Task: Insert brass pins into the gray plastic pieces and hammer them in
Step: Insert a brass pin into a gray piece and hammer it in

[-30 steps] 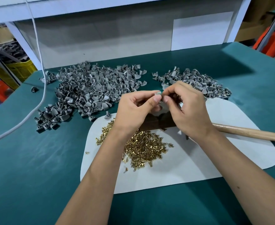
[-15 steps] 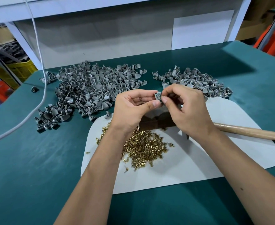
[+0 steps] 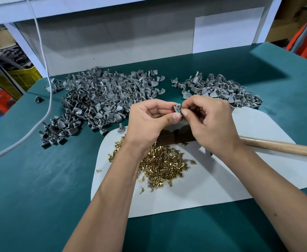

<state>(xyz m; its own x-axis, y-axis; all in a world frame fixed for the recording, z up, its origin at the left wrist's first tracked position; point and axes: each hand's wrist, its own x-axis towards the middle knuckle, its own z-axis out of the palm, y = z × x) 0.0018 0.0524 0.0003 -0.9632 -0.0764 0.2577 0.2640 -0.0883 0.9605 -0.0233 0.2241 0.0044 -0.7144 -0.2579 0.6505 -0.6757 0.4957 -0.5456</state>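
Observation:
My left hand (image 3: 149, 120) and my right hand (image 3: 210, 122) meet above the white mat (image 3: 248, 180), both pinching one small gray plastic piece (image 3: 177, 107) between thumbs and fingertips. Any pin at the piece is hidden by my fingers. A heap of brass pins (image 3: 163, 166) lies on the mat under my left wrist. A big pile of gray pieces (image 3: 101, 97) spreads at the back left, a smaller pile (image 3: 219, 90) at the back right. The hammer lies on the mat beneath my hands, its dark head (image 3: 174, 137) partly covered and its wooden handle (image 3: 279, 146) pointing right.
A white cable (image 3: 45, 84) hangs down and crosses the left of the green table (image 3: 31, 188). A lone gray piece (image 3: 38, 99) sits near the left edge. A gray back panel stands behind the piles, with crates beyond the table on both sides.
Both hands have stayed together over the hammer head. The gray piece has been turned and raised a little between the fingertips, so more of it shows.

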